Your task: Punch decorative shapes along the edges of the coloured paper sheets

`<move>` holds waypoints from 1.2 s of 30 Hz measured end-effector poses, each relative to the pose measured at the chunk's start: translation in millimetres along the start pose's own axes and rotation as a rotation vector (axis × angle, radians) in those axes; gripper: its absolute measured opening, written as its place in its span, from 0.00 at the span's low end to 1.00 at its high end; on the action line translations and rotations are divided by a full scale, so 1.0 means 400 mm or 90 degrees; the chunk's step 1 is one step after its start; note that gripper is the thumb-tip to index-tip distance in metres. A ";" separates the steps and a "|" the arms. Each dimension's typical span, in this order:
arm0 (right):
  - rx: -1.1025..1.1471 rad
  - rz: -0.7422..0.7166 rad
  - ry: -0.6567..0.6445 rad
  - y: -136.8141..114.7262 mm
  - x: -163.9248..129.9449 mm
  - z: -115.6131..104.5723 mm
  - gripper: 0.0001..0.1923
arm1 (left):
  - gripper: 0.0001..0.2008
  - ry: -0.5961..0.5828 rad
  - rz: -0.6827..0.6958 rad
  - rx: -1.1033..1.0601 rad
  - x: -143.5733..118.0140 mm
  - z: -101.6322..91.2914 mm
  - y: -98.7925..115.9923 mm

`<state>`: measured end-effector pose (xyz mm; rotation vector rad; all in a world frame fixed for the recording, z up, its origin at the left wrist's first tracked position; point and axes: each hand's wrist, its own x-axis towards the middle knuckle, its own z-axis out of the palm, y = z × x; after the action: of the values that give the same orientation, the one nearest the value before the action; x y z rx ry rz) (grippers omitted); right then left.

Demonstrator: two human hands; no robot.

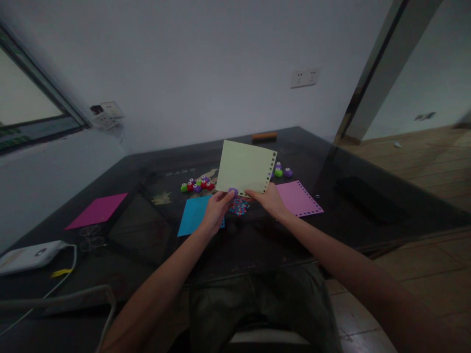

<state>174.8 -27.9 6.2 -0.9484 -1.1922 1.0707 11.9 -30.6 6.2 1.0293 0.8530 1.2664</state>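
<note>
A pale yellow sheet of paper [246, 165] is held up over the table, with small cut-outs along its right edge and part of its lower edge. My left hand [216, 208] is closed on a small purple craft punch [233, 191] at the sheet's lower edge. The lower right part of the sheet is pinched by my right hand [268, 197]. Below the sheet lies a heap of pink, blue and red paper bits [239, 207]. A blue sheet [193, 214] lies partly under my left hand, and a pink sheet [300, 198] with punched edges is beside my right forearm.
Several coloured punches [197, 184] stand behind the blue sheet, and more punches [278, 172] stand right of the raised sheet. A magenta sheet [97, 211], scissors [91, 239] and a white power strip [31, 257] with a cable lie left. A dark case [370, 198] lies right.
</note>
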 end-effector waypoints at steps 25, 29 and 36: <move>-0.002 -0.007 -0.012 -0.015 -0.009 0.004 0.14 | 0.09 -0.008 0.038 0.018 0.011 -0.011 -0.013; -0.026 -0.022 -0.014 -0.010 -0.006 0.001 0.16 | 0.09 -0.006 0.041 0.024 0.016 -0.015 -0.017; -0.037 -0.029 -0.007 -0.019 -0.008 0.004 0.15 | 0.09 -0.001 0.043 0.027 0.012 -0.010 -0.014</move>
<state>174.0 -32.8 12.9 -0.9565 -1.2549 1.0106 10.6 -25.4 -0.1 1.1000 0.8538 1.3087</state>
